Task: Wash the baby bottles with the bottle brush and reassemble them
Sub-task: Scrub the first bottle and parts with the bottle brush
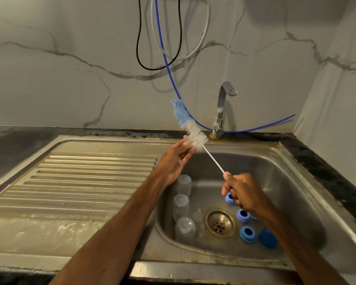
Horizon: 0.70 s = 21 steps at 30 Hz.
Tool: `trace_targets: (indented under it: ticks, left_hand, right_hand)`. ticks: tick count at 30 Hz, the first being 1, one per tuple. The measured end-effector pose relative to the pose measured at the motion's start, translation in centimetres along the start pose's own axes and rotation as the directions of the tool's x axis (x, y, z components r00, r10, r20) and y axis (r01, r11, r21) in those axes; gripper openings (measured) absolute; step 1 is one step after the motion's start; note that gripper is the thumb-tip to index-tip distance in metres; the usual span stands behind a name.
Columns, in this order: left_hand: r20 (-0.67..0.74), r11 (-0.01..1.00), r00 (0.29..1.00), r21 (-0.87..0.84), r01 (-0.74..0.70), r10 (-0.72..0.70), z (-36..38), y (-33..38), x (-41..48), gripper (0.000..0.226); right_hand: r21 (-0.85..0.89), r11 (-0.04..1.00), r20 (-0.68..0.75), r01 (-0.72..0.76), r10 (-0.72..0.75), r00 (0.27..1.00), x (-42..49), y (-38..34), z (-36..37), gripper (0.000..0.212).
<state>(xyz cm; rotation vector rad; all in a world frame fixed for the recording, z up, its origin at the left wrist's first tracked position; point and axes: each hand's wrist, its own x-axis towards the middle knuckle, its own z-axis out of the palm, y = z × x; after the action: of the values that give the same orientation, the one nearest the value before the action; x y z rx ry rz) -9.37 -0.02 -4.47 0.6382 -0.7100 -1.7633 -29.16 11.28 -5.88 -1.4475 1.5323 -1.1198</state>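
Person at a steel sink (275, 182). Both hands are up over the basin with the bottle brush (190, 128) held slanting between them, head up and far-left, handle end down and near-right. The right hand (240, 192) is clenched round the handle end, and the thin twisted wire stem comes out between thumb and forefinger. The left hand (177, 159) pinches the white bristles at the lower end of the brush head with its fingertips, palm turned toward the viewer. The brush head is white low down and light blue at the tip, and it sits in the air just left of the faucet (222, 108), clear of the spout. No water shows at the spout. Down in the basin, three clear baby bottles (180, 206) stand upside down in a near-to-far row along the left wall, close together. A small clear piece beside them, just left of the drain (220, 223), is too faint to name. Right of the drain lie blue screw rings (247, 234), open side up, one partly hidden behind the right wrist, and a solid blue cap (267, 237) sits just right of the nearest ring. The ribbed drainboard (80, 177) is left of the basin, stained and wet-looking near its front edge. A dark table (19, 145) runs along the far-left edge. A blue tube (255, 129) curves past the faucet base, and a black cable (152, 69) loops down the marble-pattern wall (70, 79).
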Motion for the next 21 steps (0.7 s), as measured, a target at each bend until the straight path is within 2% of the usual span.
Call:
trace_targets:
  ticks: [2, 5, 7, 10, 14, 18, 21]
  left_hand:
    - [-0.009, 0.999, 1.000, 0.032, 0.015, -0.015, -0.7, 0.0, 0.0, 0.034]
    - [0.043, 0.996, 0.996, 0.057, 0.070, -0.072, 0.3, -0.7, -0.5, 0.034]
    - [0.055, 0.998, 0.997, 0.037, 0.059, -0.061, 1.0, -0.9, -0.5, 0.036]
    - [0.051, 0.994, 0.998, 0.104, 0.028, -0.034, 0.3, -1.0, -0.5, 0.036]
    - [0.115, 0.992, 0.990, 0.111, 0.065, -0.078, 0.8, -1.5, -1.0, 0.036]
    - [0.045, 0.997, 0.999, 0.072, -0.016, 0.012, 0.4, -0.8, -0.4, 0.029]
    - [0.028, 0.989, 0.999, 0.146, -0.040, 0.037, -0.3, -0.6, -0.6, 0.028]
  right_hand:
    - [-0.021, 1.000, 0.023, -0.014, 0.014, 1.000, -0.4, 0.3, -0.1, 0.061]
    - [0.010, 1.000, -0.021, -0.025, 0.025, 0.999, 0.1, -0.3, 0.0, 0.061]
    - [0.033, 0.999, -0.011, -0.038, 0.038, 0.999, 0.1, -0.5, 0.2, 0.060]
    - [-0.004, 0.999, 0.034, -0.040, 0.040, 0.999, -0.8, -0.2, 0.2, 0.060]
    - [0.008, 0.998, -0.022, -0.059, 0.059, 0.998, 0.1, -1.2, -0.5, 0.059]
    - [0.036, 0.997, 0.024, -0.061, 0.060, 0.998, -0.6, -0.8, -0.3, 0.059]
    - [-0.011, 0.998, 0.035, -0.054, 0.055, 0.998, -1.1, -0.5, -0.5, 0.060]
